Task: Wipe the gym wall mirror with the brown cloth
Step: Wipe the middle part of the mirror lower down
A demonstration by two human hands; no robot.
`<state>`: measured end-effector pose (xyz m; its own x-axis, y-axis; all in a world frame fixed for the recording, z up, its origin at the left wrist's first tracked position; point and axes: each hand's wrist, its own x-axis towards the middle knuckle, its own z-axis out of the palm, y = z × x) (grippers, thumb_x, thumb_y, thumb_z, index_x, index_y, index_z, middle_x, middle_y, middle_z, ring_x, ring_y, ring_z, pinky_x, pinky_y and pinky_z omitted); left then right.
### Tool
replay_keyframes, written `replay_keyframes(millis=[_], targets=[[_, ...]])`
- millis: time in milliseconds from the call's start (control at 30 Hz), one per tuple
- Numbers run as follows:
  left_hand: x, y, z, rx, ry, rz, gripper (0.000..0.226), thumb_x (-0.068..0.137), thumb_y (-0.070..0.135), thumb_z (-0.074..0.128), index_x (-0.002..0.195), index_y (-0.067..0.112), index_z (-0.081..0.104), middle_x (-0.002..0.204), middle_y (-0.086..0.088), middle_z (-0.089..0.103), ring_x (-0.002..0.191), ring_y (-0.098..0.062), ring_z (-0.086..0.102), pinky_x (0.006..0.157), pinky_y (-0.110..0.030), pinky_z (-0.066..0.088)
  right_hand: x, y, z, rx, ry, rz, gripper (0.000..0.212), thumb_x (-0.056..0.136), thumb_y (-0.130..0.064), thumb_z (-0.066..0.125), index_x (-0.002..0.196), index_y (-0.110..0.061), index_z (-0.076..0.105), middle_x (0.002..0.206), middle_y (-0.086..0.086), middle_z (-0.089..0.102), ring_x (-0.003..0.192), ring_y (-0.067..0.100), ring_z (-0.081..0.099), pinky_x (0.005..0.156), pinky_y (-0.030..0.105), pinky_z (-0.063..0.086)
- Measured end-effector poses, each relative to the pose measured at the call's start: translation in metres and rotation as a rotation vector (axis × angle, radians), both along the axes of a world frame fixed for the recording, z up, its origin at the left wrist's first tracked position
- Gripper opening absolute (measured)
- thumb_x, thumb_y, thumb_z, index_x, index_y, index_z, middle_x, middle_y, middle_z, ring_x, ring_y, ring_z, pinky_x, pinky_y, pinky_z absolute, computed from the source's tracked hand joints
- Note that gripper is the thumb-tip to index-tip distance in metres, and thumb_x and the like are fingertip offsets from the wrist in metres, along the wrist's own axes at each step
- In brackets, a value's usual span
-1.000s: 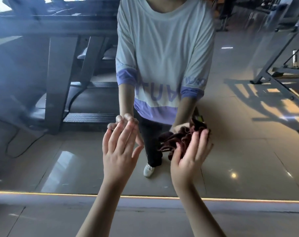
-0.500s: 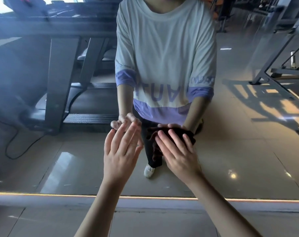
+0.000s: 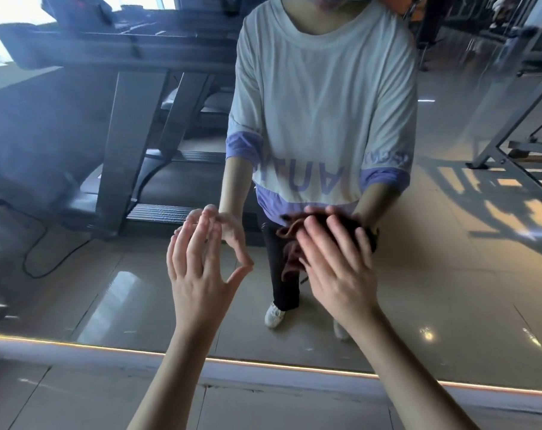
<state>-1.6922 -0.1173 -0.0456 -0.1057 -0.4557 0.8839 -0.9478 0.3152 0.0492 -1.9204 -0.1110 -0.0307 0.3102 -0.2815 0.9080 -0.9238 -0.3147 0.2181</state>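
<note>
The brown cloth (image 3: 290, 240) sits bunched low on the mirror (image 3: 77, 259), pressed under the right hand (image 3: 338, 274). Its fingers lie straight now, where a second ago they cupped the cloth further right, so wiping looks under way. The left hand (image 3: 198, 274), fingers loose and empty, seems to touch the glass. The treadmill (image 3: 133, 150) is only a reflection and no obstacle.
</note>
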Motion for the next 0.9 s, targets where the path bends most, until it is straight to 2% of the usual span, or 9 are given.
replay_keyframes(millis=[100,133,233,300,500,667,733,833,900], targets=[[0.001,-0.001,-0.001,0.012,0.001,-0.006,0.086,0.077,0.046,0.078,0.141,0.004,0.039,0.147,-0.014,0.035,0.142,-0.029,0.029,0.106,-0.06,0.04,0.022,-0.001,0.001,0.009,-0.238,-0.017,0.042,0.099,-0.027,0.05,0.139,-0.017,0.046,0.151,0.001,0.032,0.141,0.026,0.028,0.12,0.042,0.013],[0.002,-0.001,-0.002,0.005,-0.001,-0.008,0.086,0.077,0.046,0.078,0.141,0.005,0.039,0.147,-0.013,0.036,0.142,-0.029,0.029,0.106,-0.059,0.04,0.029,0.0,-0.008,0.022,-0.189,-0.026,0.045,0.099,-0.026,0.049,0.143,-0.018,0.042,0.152,0.001,0.03,0.141,0.025,0.027,0.12,0.043,0.013],[0.005,-0.001,-0.001,-0.02,-0.016,-0.025,0.089,0.079,0.045,0.08,0.146,0.008,0.035,0.151,-0.009,0.032,0.145,-0.026,0.029,0.113,-0.052,0.036,0.028,0.0,-0.039,0.053,0.244,-0.006,0.044,0.104,-0.021,0.037,0.148,-0.02,0.039,0.159,-0.001,0.03,0.145,0.02,0.024,0.122,0.04,0.012],[0.01,0.0,-0.001,-0.026,-0.048,-0.044,0.089,0.081,0.042,0.078,0.149,0.012,0.03,0.154,-0.007,0.03,0.15,-0.021,0.023,0.118,-0.046,0.03,0.019,0.0,-0.032,0.058,0.315,0.002,0.043,0.105,-0.019,0.034,0.147,-0.02,0.043,0.158,-0.007,0.03,0.145,0.019,0.025,0.122,0.04,0.011],[0.026,0.002,-0.011,0.002,-0.046,0.009,0.088,0.077,0.036,0.081,0.147,0.012,0.033,0.151,-0.008,0.034,0.142,-0.027,0.03,0.12,-0.041,0.022,0.043,-0.007,0.018,-0.018,-0.195,-0.013,0.045,0.097,-0.026,0.053,0.14,-0.017,0.045,0.153,-0.001,0.027,0.146,0.023,0.023,0.123,0.041,0.008],[0.034,0.001,-0.012,-0.018,-0.033,-0.024,0.081,0.083,0.038,0.078,0.147,0.012,0.036,0.15,-0.009,0.036,0.143,-0.027,0.031,0.119,-0.042,0.025,0.043,0.001,-0.044,0.079,0.311,-0.003,0.053,0.095,-0.02,0.046,0.148,-0.019,0.041,0.157,-0.003,0.032,0.146,0.018,0.023,0.122,0.04,0.011],[0.035,0.0,-0.012,-0.025,-0.037,-0.03,0.076,0.083,0.038,0.077,0.143,0.009,0.041,0.149,-0.009,0.037,0.141,-0.027,0.033,0.119,-0.043,0.026,0.038,0.0,-0.032,0.064,0.241,-0.018,0.047,0.099,-0.019,0.043,0.146,-0.02,0.042,0.156,-0.002,0.033,0.145,0.019,0.025,0.121,0.04,0.012],[0.039,-0.002,-0.014,-0.019,-0.045,-0.033,0.076,0.082,0.036,0.08,0.142,0.008,0.042,0.148,-0.009,0.038,0.14,-0.027,0.035,0.118,-0.044,0.028,0.049,-0.005,0.004,0.003,-0.08,-0.019,0.046,0.095,-0.023,0.055,0.14,-0.018,0.046,0.153,-0.002,0.029,0.142,0.023,0.029,0.12,0.042,0.014],[0.041,-0.003,-0.015,-0.023,-0.045,-0.044,0.075,0.083,0.035,0.08,0.142,0.008,0.043,0.148,-0.009,0.039,0.139,-0.029,0.039,0.116,-0.046,0.031,0.067,-0.006,0.011,0.009,-0.231,0.006,0.043,0.095,-0.026,0.053,0.136,-0.015,0.048,0.152,-0.001,0.028,0.141,0.024,0.027,0.12,0.043,0.014]])
